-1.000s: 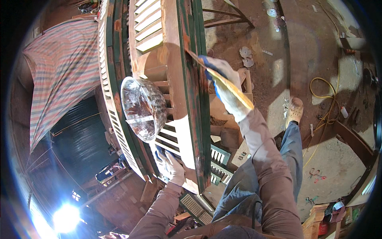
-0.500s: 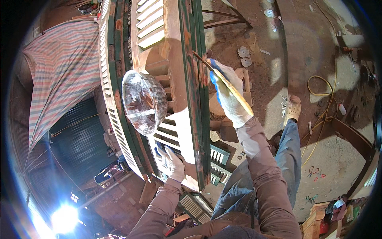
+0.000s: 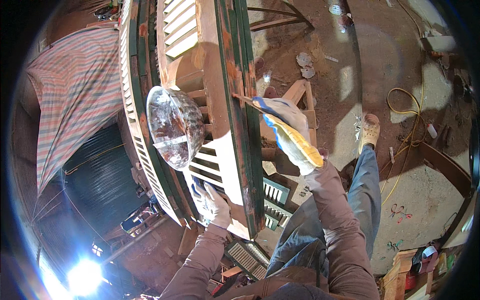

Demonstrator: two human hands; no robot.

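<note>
Louvred wooden shutters (image 3: 227, 165) stand side by side in front of me, their dark green edges (image 3: 248, 125) patched with bare reddish wood. My left hand (image 3: 214, 206), in a white and blue glove, is closed near the louvres. From it a pale handle leads up to a clear, stained plastic scoop (image 3: 190, 122), tilted over the slats. My right hand (image 3: 290, 125), in a white, blue and yellow glove, is closed round a thin brown stick-like tool (image 3: 243, 98). That tool's tip meets the shutter's green edge; its exact kind is unclear.
A striped cloth (image 3: 80, 95) hangs at the left, above a glaring lamp (image 3: 84, 278). Smaller green shutters (image 3: 247, 259) lie low by my legs. A yellow hose (image 3: 415, 117) loops over the floor at right, near red-handled scissors (image 3: 401, 213). A wooden frame (image 3: 305, 95) stands beyond my right hand.
My right hand has turned and moved slightly down and left, bringing the tool's tip lower on the shutter edge. The scoop has shifted slightly left; my left hand keeps its hold.
</note>
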